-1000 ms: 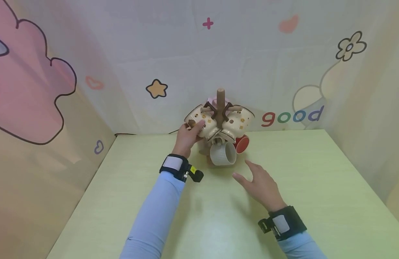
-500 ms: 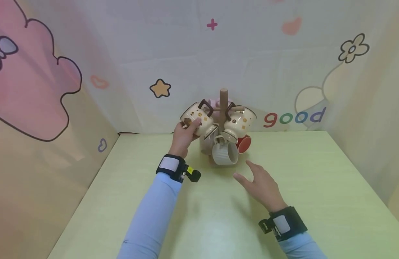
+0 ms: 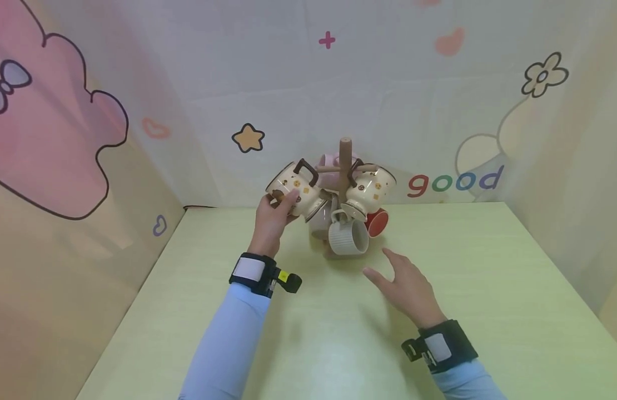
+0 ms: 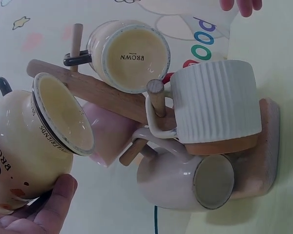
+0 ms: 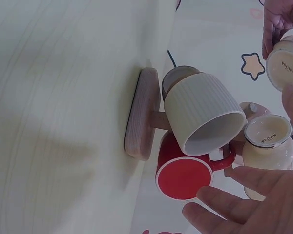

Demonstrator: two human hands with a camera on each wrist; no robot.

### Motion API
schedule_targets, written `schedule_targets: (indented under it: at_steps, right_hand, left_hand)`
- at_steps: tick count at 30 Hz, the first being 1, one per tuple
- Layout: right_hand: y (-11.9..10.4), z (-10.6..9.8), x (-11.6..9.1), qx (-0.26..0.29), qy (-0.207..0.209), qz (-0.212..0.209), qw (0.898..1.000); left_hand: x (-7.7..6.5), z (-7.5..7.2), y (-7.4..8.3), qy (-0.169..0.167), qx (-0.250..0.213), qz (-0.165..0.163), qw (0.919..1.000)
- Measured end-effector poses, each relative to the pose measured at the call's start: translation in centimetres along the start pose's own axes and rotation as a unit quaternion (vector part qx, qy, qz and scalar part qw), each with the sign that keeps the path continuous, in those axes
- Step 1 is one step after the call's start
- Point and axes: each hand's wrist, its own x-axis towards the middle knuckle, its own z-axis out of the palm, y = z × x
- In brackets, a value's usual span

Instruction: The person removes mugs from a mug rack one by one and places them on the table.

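Observation:
My left hand grips a cream mug with a dark brown handle and small printed figures, tilted with its base toward the rack. In the left wrist view, that mug is off the pegs, thumb on its side. A wooden mug rack stands just right of it. A matching cream mug hangs on a right-hand peg. Lower down hang a white ribbed mug, a red mug and a grey-white mug. My right hand hovers before the rack, fingers spread, holding nothing.
A pink mug hangs at the back of the rack. The rack's wooden base rests on the pale green table, near the patterned cloth backdrop. A black cord lies along the table's back edge.
My left hand has drawn the cream mug off its peg and moved it left, away from the rack. My right hand has stayed nearly still.

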Motion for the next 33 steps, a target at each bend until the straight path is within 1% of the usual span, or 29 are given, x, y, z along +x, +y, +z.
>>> schedule_targets:
  at_steps: [8,11,16,18,24,30,33]
  right_hand:
    - [0.0,-0.2,0.0,0.001,0.0,0.004,1.0]
    - [-0.1,-0.3,0.0,0.001,-0.002,0.008,1.0]
    - [0.0,-0.4,-0.2,0.002,-0.002,0.014,1.0]
    - [0.0,-0.4,-0.2,0.002,-0.002,0.014,1.0]
    - [0.2,-0.5,-0.5,0.002,-0.003,0.02,1.0]
    - [0.4,-0.7,-0.8,0.001,-0.007,0.023,1.0]
    - [0.4,-0.9,-0.9,-0.003,-0.007,0.019,1.0]
  left_hand:
    - [-1.8,-1.5,-0.1,0.007,0.007,0.012,0.9999]
    - [-2.6,-2.0,-0.4,0.009,0.009,0.023,0.9997]
    - [-3.9,-2.4,-1.0,0.007,0.043,0.044,0.9981]
    - [-4.4,-2.6,-1.3,0.008,0.067,0.051,0.9965]
    - [-5.4,-2.5,-2.0,0.002,0.102,0.079,0.9916]
    - [-6.3,-2.4,-2.7,0.003,0.146,0.116,0.9825]
    - [-6.8,-2.3,-3.2,0.009,0.16,0.126,0.979]
